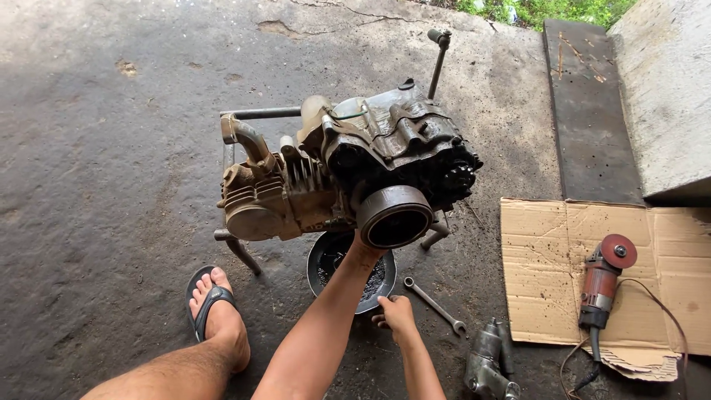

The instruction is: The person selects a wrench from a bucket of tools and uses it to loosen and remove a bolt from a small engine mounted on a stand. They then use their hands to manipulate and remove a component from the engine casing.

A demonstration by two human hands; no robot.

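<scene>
Angle grinder (601, 285) lies on cardboard (548, 267). Spanner (435, 304) and metal part (489, 363) rest on concrete floor (111, 148). Grass (541, 11) beyond.

Left arm stretched forward, its hand (364, 248) mostly hidden up ahead — right hand (396, 312) lower, fingers curled in a loose grip.

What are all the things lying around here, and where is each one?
Engine: one, rusty brown and black, on a metal stand at centre.
Pan: one, black, round, on the ground under the engine.
Spanner: one, silver, right of the pan.
Cardboard: one flattened brown sheet, at right.
Angle grinder: one, red, on the cardboard.
Power tool: one, grey metal, bottom edge.
Plank: one, dark, upper right.
Sandal: one, black, on the foot.
Left hand: under the engine, mostly hidden.
Right hand: at the pan's rim.
</scene>
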